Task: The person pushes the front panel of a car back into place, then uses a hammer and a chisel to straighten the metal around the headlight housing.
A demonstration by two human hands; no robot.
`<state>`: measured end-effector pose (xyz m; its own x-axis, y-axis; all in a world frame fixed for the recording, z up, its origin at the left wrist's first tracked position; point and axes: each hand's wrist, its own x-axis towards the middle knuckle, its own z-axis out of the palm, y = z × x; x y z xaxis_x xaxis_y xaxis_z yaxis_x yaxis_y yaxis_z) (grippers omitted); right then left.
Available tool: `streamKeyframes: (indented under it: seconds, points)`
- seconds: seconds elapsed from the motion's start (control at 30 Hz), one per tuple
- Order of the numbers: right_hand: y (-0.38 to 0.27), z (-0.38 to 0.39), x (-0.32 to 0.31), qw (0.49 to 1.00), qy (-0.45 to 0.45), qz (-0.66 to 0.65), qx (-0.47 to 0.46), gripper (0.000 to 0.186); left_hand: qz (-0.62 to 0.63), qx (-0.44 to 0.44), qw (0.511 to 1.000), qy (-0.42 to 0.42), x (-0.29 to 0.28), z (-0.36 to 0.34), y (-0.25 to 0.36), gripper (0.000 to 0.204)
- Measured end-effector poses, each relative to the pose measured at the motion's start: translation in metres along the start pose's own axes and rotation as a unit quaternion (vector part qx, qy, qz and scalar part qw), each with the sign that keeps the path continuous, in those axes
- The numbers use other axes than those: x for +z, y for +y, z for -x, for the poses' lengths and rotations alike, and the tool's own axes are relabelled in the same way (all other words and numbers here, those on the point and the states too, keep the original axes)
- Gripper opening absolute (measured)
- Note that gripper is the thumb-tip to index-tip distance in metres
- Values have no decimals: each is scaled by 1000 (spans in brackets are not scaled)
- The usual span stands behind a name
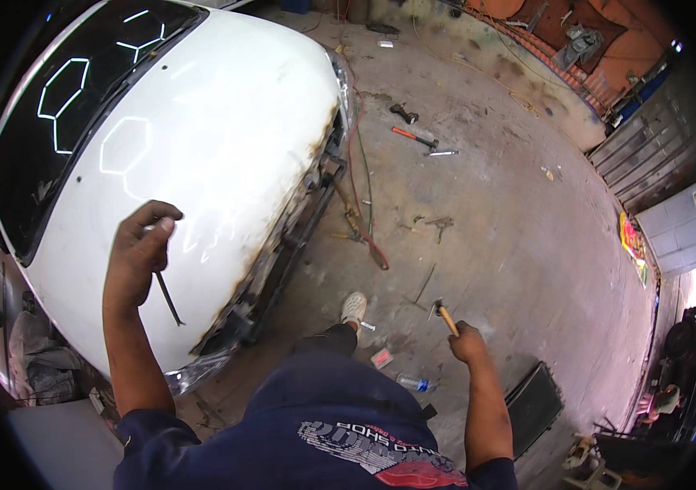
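Observation:
My left hand (137,253) is raised over the white car hood (225,122), its fingers closed round a thin dark metal rod (168,300). The rod's lower end, which looks forked, points down and hangs in front of the white panel; contact cannot be made out. Off to the right, my right hand (469,341) grips a hammer (447,318) by its light wooden handle, with the dark head held out over the concrete floor. The hood's front edge (282,220) is rusty, and dark framework (303,224) shows beneath it.
On the floor lie a red-handled hammer (413,136), a black tool (403,113), a thin rod (425,283), a plastic bottle (415,382) and a small red-and-white box (381,358). Hoses (358,163) run beside the car front. A black radiator-like panel (535,400) lies at right.

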<state>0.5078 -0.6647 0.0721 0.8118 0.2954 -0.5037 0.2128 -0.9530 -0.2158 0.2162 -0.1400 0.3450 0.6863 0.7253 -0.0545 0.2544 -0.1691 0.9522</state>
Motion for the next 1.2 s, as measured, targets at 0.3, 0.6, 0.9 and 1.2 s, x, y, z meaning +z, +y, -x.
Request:
streamKeyframes:
  seconds: [0.3,0.6,0.9,1.2]
  points:
    - [35,-126,-66,996,-94,-4,-5,36,-221,-86,970,-59,161,-179,40,33]
    - [239,-208,-1,956,-258,6,140,38,-437,-139,889,-11,263,-304,9,52]
    - [209,-491,-58,962,-259,84,-40,30,-583,-177,793,27,331,-485,-89,119]
    - [-93,-645,-168,899,-185,-371,-140,36,-654,-292,698,-28,373,-577,-90,145]
